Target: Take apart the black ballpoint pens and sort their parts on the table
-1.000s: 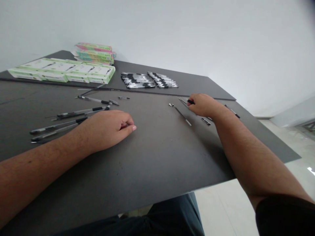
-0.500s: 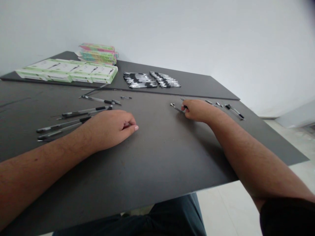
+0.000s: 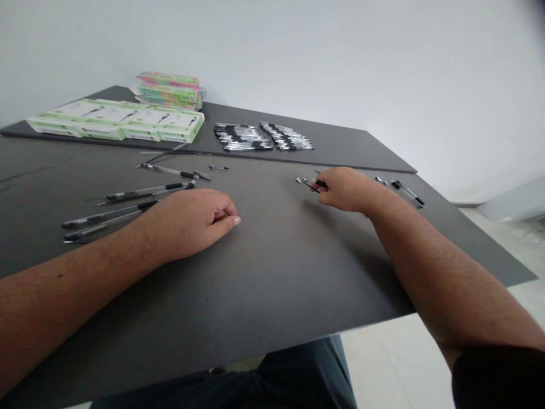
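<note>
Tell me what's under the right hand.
Pen parts stick out past the fingertips of the right hand, over the dark tabletop; whatever lies beneath the palm is covered.

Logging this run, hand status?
Right hand pinching small black pen part. Left hand resting curled on the tabletop, beside loose pens. Pen pieces by right fingertips.

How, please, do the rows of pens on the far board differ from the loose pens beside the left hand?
The rows of pens lie tightly packed side by side, while the loose pens lie spread apart at varying angles. The rows sit on the far dark board, the loose pens on the nearer board. Both look like slim clear pens with black grips.
</note>
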